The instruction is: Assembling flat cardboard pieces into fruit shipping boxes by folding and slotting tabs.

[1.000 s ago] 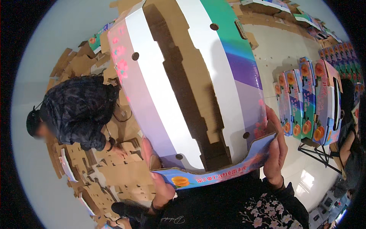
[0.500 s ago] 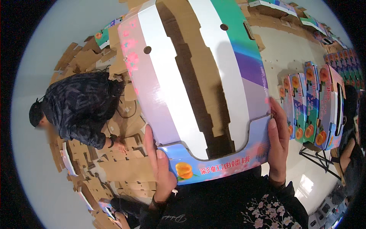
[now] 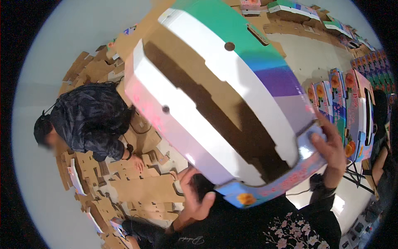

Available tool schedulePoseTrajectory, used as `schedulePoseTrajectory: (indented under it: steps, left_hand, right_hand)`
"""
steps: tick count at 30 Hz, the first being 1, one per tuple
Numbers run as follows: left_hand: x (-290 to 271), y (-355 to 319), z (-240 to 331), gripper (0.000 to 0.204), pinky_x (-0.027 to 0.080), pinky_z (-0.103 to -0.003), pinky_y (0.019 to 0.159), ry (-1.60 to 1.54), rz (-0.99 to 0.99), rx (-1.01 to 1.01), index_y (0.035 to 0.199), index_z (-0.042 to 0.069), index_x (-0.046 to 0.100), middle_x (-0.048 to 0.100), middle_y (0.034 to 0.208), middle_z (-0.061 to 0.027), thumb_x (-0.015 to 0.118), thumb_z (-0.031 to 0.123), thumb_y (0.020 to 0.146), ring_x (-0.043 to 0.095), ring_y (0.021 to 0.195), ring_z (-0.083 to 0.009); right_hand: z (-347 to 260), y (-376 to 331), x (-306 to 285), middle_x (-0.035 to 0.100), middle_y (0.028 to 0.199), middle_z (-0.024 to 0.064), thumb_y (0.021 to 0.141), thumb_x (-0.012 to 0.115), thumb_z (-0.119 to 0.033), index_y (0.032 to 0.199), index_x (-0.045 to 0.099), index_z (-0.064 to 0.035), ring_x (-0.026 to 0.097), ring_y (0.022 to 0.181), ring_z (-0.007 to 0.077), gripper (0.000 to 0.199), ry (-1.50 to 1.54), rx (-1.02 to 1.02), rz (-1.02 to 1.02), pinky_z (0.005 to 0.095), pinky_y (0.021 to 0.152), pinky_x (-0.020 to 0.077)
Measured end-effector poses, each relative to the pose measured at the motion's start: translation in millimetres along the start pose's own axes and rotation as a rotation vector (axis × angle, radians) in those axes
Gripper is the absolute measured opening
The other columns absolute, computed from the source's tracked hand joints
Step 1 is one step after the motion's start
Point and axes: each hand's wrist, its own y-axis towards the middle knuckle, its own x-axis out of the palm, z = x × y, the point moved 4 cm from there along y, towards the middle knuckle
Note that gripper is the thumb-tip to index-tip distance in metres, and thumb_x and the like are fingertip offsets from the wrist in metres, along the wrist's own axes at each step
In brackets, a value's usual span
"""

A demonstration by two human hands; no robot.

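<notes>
A large printed cardboard fruit box [image 3: 265, 120] hangs tilted in front of me, with a long gap between its two white top flaps. Green, blue, purple and pink cover its outside, and a peach picture marks the near end panel. Holding its near right corner is my right hand [image 3: 331, 149], thumb on the end panel and fingers round the side. Beside the near left corner is my left hand [image 3: 192, 203], its thumb and fingers apart. Whether its fingertips touch the box I cannot tell.
At left a person [image 3: 91, 120] in dark clothes bends over flat brown cardboard pieces [image 3: 141, 186]. Upright finished boxes [image 3: 354, 112] stand at the right above a black folding stand [image 3: 356, 178]. More boxes [image 3: 294, 10] lie along the far wall.
The box has turned, its far end swinging left and its near end right. My left hand has come off the near left corner; my right hand has moved right with the box.
</notes>
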Motion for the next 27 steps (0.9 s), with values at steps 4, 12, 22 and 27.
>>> schedulePoseTrajectory:
  steps: [4, 12, 22, 27]
  left_hand:
    - [-69, 23, 11, 0.064, 0.038, -0.043, 0.108, 0.088, 0.382, 0.221, 0.142, -0.006, 0.039, 0.049, 0.131, -0.0219, 0.062, 0.033, 0.098, 0.05, 0.123, -0.031]
    - [-128, 130, 71, 0.112, 0.023, -0.047, 0.123, 0.436, 0.271, 0.229, 0.157, -0.006, 0.031, 0.032, 0.162, -0.0238, 0.058, 0.077, 0.087, 0.031, 0.151, -0.0335]
    - [-82, 82, 44, 0.058, 0.049, -0.037, 0.1, -0.158, 0.048, -0.389, 0.134, -0.005, 0.058, 0.066, 0.125, -0.0132, 0.078, 0.028, 0.091, 0.065, 0.111, -0.0203]
    - [-84, 91, 32, 0.043, 0.056, -0.036, 0.092, -0.437, 0.074, -0.406, 0.128, -0.003, 0.06, 0.07, 0.117, -0.0119, 0.074, 0.018, 0.093, 0.069, 0.103, -0.0199]
  right_hand:
    - [-34, 1, -37, 0.058, 0.146, 0.0203, 0.078, 0.081, -0.041, 0.149, 0.049, 0.0043, 0.054, 0.135, 0.0304, 0.089, -0.126, -0.204, -0.135, 0.0406, 0.118, 0.0312]
    - [-89, 9, -20, 0.051, 0.142, 0.0344, 0.075, 0.084, -0.043, 0.144, 0.052, 0.0089, 0.054, 0.129, 0.0479, 0.092, -0.567, -0.65, -0.609, 0.0531, 0.11, 0.0377]
    - [-58, 31, -19, 0.052, 0.143, 0.0315, 0.072, 0.088, -0.038, 0.141, 0.057, 0.0046, 0.056, 0.127, 0.0456, 0.087, -0.414, -0.586, -0.708, 0.0503, 0.108, 0.0418]
    - [-67, 36, -21, 0.05, 0.152, 0.0224, 0.066, 0.092, -0.039, 0.146, 0.054, -0.0007, 0.052, 0.136, 0.0402, 0.097, -0.623, -0.672, -0.414, 0.0483, 0.113, 0.0397]
